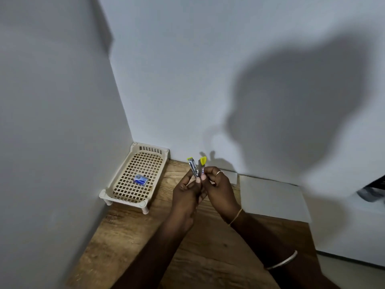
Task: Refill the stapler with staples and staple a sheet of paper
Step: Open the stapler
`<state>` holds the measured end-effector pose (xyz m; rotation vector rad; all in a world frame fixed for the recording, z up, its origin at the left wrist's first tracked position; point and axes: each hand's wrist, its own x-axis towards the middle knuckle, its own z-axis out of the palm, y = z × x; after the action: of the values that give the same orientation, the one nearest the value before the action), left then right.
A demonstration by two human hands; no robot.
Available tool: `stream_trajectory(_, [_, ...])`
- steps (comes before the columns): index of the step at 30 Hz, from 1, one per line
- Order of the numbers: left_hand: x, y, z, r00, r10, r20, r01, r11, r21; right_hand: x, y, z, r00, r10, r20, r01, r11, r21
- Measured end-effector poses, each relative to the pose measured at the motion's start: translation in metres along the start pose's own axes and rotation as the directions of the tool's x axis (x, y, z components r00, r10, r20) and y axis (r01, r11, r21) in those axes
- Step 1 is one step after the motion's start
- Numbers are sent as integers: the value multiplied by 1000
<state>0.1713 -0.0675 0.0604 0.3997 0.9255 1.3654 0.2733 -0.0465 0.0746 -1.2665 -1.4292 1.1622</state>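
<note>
The person holds the stapler up over the wooden table, close to the back wall, with both hands meeting around it. It is swung open into a narrow V, both tips pointing up and away. The left hand has its fingers curled round the lower end, thumb pressed against the shiny metal arm with the yellow cap. The right hand pinches the other arm, the one ending in a yellow wedge, between thumb and forefinger, and wears a ring. A pale bangle sits further up that forearm. From here I cannot tell whether any staples lie in the channel; it is too small and a little blurred.

In the corner to the left stands a cream lattice basket on short legs, and a small blue box of staples lies on its mesh floor. To the right of the hands a white sheet of paper lies flat on the table against the wall, well apart from the stapler.
</note>
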Motion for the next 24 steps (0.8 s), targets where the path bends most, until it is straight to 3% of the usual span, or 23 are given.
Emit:
stream_trajectory(6, [-25, -4, 36, 1000, 1, 11, 0, 998, -64, -19, -22, -38, 988, -116, -98, 105, 988, -116])
stream_trajectory(9, [-36, -3, 47, 998, -50, 38, 54, 992, -112, -24, -35, -54, 976, -114, -183, 112, 993, -21])
stream_trajectory(14, [-45, 4, 56, 996, -85, 31, 89, 983, -158, -40, -44, -72, 979, -106, -172, 145, 962, 233])
stream_trajectory(16, [-46, 6, 57, 997, -76, 17, 78, 984, -161, -44, -51, -77, 968, -117, -222, 169, 958, 231])
stream_trajectory(18, [-47, 7, 58, 998, -59, 12, 61, 983, -171, -43, -63, -83, 934, -212, -287, 238, 970, 57])
stream_trajectory(20, [-47, 7, 59, 999, -42, 15, 44, 984, -173, -38, -81, -89, 870, -427, -248, 375, 898, -230])
stream_trajectory(22, [-48, 5, 62, 999, -27, 20, 30, 985, -168, -31, -100, -92, 818, -574, -32, 471, 700, -537])
stream_trajectory(24, [-50, 4, 65, 1000, -14, 16, 16, 987, -158, -23, -118, -91, 818, -527, 230, 498, 450, -741])
